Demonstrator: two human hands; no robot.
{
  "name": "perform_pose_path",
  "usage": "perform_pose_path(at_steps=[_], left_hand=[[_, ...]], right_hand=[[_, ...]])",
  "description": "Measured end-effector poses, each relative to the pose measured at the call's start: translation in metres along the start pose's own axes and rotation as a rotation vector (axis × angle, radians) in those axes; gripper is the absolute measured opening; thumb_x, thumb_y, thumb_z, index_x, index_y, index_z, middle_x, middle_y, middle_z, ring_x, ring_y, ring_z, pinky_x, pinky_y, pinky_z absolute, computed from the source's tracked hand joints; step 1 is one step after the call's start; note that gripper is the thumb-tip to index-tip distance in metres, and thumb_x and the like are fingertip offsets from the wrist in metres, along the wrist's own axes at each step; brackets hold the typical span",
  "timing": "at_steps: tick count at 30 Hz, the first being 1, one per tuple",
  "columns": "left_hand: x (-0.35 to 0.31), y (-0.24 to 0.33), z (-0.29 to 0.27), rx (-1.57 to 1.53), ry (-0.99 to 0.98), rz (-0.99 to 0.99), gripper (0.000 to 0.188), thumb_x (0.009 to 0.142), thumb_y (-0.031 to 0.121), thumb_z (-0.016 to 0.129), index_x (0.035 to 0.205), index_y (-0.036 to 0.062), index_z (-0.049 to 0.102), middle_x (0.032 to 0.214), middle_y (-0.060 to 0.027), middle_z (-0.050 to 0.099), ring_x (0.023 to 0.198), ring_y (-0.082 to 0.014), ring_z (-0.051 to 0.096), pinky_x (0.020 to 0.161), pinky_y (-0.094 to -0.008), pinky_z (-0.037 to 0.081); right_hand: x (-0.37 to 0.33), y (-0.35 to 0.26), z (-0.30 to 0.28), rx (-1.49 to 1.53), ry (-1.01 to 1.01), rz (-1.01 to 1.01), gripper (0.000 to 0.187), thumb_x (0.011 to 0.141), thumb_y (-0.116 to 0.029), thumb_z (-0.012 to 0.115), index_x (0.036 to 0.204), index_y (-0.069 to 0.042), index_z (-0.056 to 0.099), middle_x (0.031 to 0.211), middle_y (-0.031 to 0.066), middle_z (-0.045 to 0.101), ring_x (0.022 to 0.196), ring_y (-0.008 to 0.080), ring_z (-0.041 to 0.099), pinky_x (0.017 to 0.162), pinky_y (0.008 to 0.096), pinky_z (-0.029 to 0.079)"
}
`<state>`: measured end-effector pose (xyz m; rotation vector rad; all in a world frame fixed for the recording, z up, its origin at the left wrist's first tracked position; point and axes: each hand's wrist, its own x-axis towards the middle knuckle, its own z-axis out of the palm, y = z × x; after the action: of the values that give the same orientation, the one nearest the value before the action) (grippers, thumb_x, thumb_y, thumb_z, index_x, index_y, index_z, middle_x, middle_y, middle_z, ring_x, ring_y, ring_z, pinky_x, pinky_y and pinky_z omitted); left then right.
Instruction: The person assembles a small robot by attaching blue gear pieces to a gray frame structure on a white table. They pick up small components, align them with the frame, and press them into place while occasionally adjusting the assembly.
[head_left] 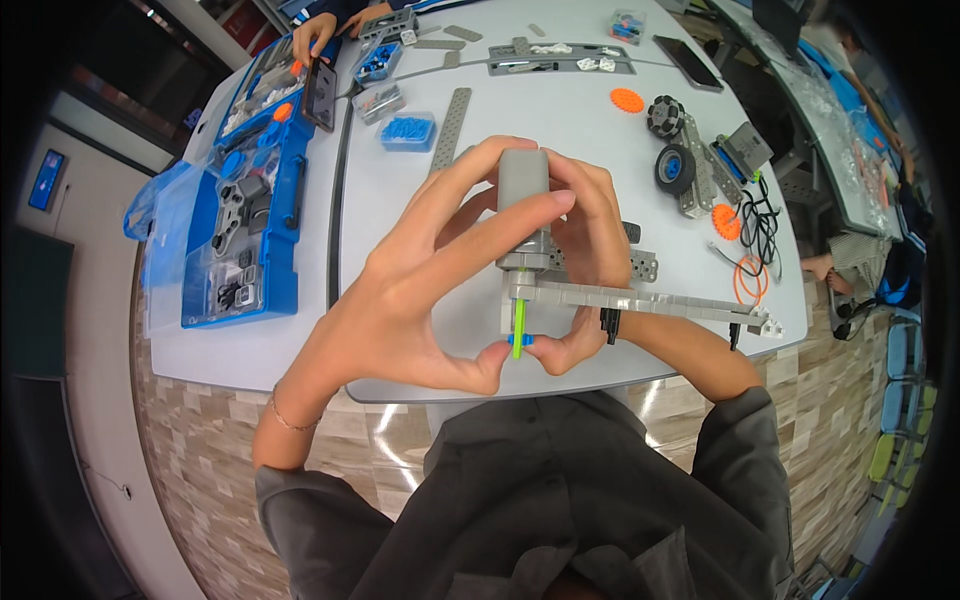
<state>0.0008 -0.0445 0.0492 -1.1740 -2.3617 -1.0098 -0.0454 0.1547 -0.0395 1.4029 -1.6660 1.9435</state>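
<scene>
Both hands hold a grey plastic motor [522, 178] above the front of the table. My left hand [410, 290] is closed round its left side, the fingers reaching over it. My right hand [600, 235] is closed on the other side, partly hidden behind the motor. Below the motor, a thin bright green piece [519, 318] points down toward me. A small blue connector [518, 340] sits on it, between my two thumb tips. A long grey beam [660, 299] runs rightward from the motor, with black pins [610, 325] hanging from it.
A blue parts case [255, 280] lies open at left. Beyond my hands are a box of blue pins [408, 131] and a perforated grey strip [452, 130]. A wheeled assembly [690, 170] and black cable [757, 225] lie at right. Another person's hand [315, 38] touches a phone [320, 95].
</scene>
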Motion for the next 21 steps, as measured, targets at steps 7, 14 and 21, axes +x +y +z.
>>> perform_pose_path(at_steps=[7, 14, 21], left_hand=[[0.0007, -0.0017, 0.0017, -0.007, 0.01, 0.0, 0.084, 0.056, 0.034, 0.075, 0.133, 0.0012, 0.065, 0.144, -0.0296, 0.05, 0.127, -0.0444, 0.057, 0.105, -0.0498, 0.047], [0.0019, -0.0023, 0.0003, 0.001, 0.007, 0.002, 0.086, 0.053, 0.031, 0.076, 0.133, 0.0014, 0.066, 0.144, -0.03, 0.05, 0.124, -0.0425, 0.059, 0.104, -0.0473, 0.048], [0.0033, -0.0007, 0.0002, 0.029, 0.003, -0.022, 0.082, 0.054, 0.027, 0.075, 0.132, 0.0017, 0.067, 0.144, -0.0288, 0.051, 0.12, -0.0402, 0.06, 0.101, -0.0444, 0.049]], right_hand=[[0.0004, -0.0046, -0.0036, 0.03, -0.012, 0.049, 0.12, 0.057, -0.025, 0.091, 0.155, 0.0, 0.028, 0.144, 0.0154, 0.034, 0.138, 0.0316, 0.043, 0.108, 0.0494, 0.051], [0.0023, -0.0036, -0.0054, -0.001, -0.022, 0.026, 0.119, 0.057, -0.025, 0.091, 0.155, 0.0, 0.028, 0.143, 0.0158, 0.034, 0.137, 0.0307, 0.044, 0.109, 0.0496, 0.051], [0.0036, 0.0015, -0.004, -0.026, 0.034, -0.021, 0.112, 0.059, -0.026, 0.09, 0.152, 0.001, 0.033, 0.14, 0.0159, 0.039, 0.133, 0.0307, 0.048, 0.108, 0.0478, 0.053]])
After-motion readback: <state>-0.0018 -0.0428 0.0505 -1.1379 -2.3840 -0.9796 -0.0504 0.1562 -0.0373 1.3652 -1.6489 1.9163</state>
